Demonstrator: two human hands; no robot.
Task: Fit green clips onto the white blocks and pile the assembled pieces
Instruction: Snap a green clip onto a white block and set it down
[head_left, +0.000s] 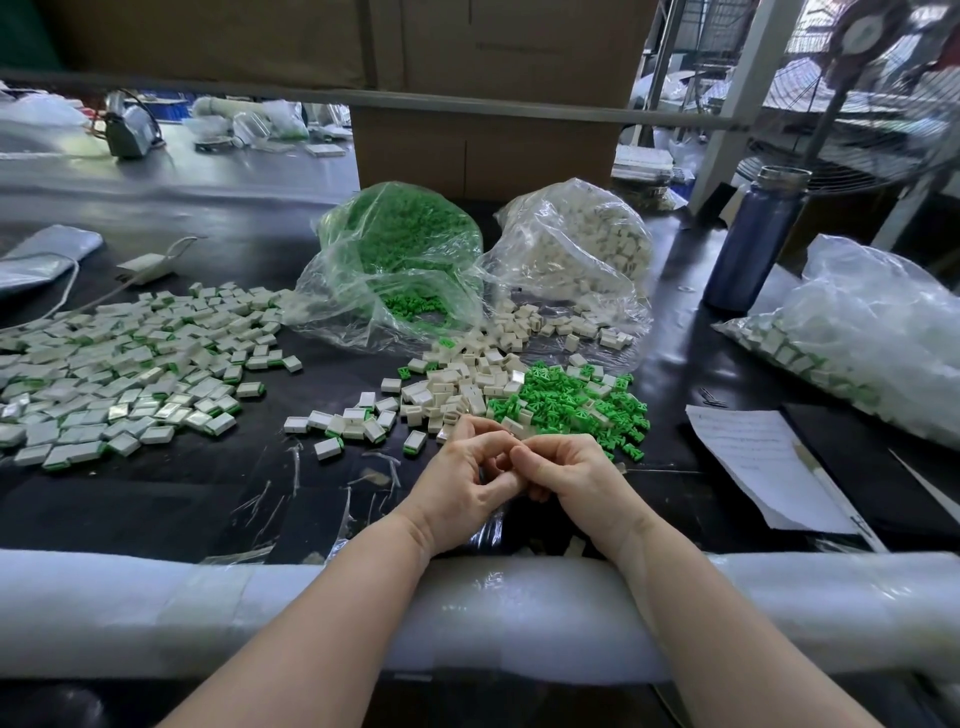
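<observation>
Close in, both hands meet at the middle of the bench: left hand (465, 480) and right hand (569, 475) have fingers curled inward, tips pressed together over something small; whatever is pinched is hidden behind the knuckles, so I cannot tell whether it is a block, a clip or both. Judgement: a clip is being pushed home on a block, thumbs bracing. Forearms lie across the foam-wrapped bench edge (208, 613), likely as padding and a steady rest for repetitive work. Just beyond the fingertips, at 12 o'clock, sits the loose heap of white blocks (457, 387); touching it at 1 o'clock, the loose green clips (571, 400). Both stocks lie near the hands, each on its own side, presumably so a hand can pick without looking far. A few finished pieces lie scattered at 11 o'clock, near the hands. Further out at 10 o'clock spreads the wide pile of assembled pieces (114, 374), well apart from raw stock, so done and undone do not mix. At 12 o'clock, further back, the bag of green clips (395, 249) and the bag of white blocks (576, 249) spill open toward the worker. At 2 o'clock: a blue bottle (753, 244), a filled bag (872, 332), a sheet of paper (753, 457).
</observation>
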